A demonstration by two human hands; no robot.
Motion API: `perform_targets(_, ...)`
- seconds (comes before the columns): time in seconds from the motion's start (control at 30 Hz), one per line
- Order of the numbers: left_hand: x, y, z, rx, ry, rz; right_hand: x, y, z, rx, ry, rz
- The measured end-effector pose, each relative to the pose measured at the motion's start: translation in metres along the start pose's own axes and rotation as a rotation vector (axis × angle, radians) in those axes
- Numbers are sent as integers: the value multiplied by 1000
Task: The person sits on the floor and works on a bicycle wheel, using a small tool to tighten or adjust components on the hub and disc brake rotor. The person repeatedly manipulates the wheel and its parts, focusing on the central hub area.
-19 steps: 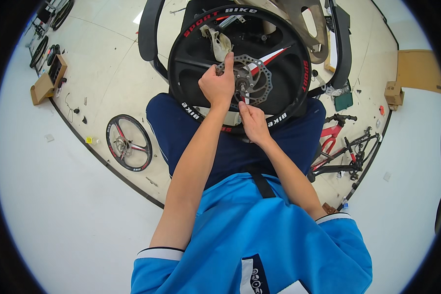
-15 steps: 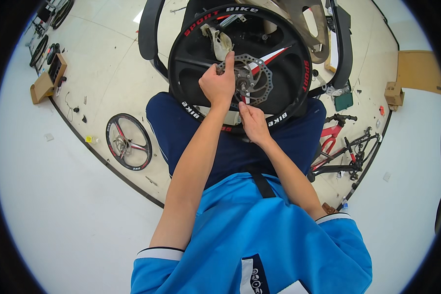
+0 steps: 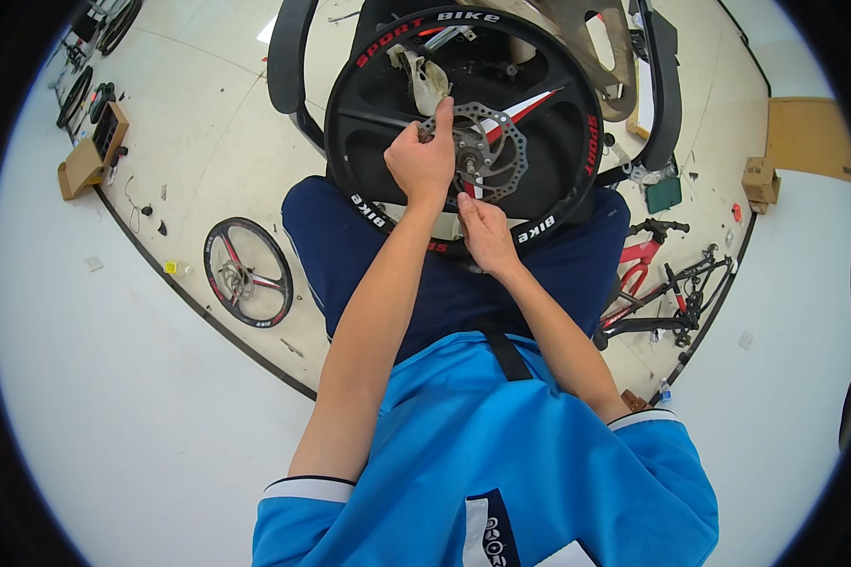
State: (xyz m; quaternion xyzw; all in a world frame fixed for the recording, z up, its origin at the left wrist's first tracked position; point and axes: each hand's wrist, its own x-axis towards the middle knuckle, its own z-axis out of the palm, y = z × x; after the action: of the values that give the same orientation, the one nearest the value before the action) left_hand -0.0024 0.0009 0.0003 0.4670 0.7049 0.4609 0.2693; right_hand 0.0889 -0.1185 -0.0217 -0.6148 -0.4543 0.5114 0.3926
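A black bicycle wheel (image 3: 586,104) with broad spokes lies across my thighs and a seat, its hub facing up. A silver brake disc (image 3: 509,170) with holes around it sits on the hub. My left hand (image 3: 420,163) is closed on the left edge of the disc, thumb stretched along it. At the lower edge of the disc, the fingers of my right hand (image 3: 488,236) are pinched together. Whatever they hold is too small to make out. A crumpled pale glove or cloth (image 3: 429,85) lies just beyond my left thumb.
Black armrests (image 3: 294,61) flank the wheel. On the floor lie a smaller wheel (image 3: 276,300) with a disc at left and a red and black bicycle frame (image 3: 638,269) at right. Cardboard boxes (image 3: 759,181) stand by the wall. A green flat piece (image 3: 664,195) lies near the right armrest.
My right fingertips have shifted very slightly left and up by the disc's lower edge. My left hand and the wheel look almost unmoved.
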Motion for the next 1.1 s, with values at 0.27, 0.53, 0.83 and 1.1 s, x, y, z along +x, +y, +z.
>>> perform_targets(0.27,-1,0,0,2,6,12,4,-19,-16,-263,-67,15)
perform_targets(0.53,-1,1,1,2,-4,-16,21,-85,-55,-917,-239,-141)
perform_targets(0.83,-2,1,1,-11,-9,-19,-8,-76,-51,-253,-93,-172)
perform_targets(1.1,-1,6,-6,77,-91,-85,0,-63,-65,-184,267,-289)
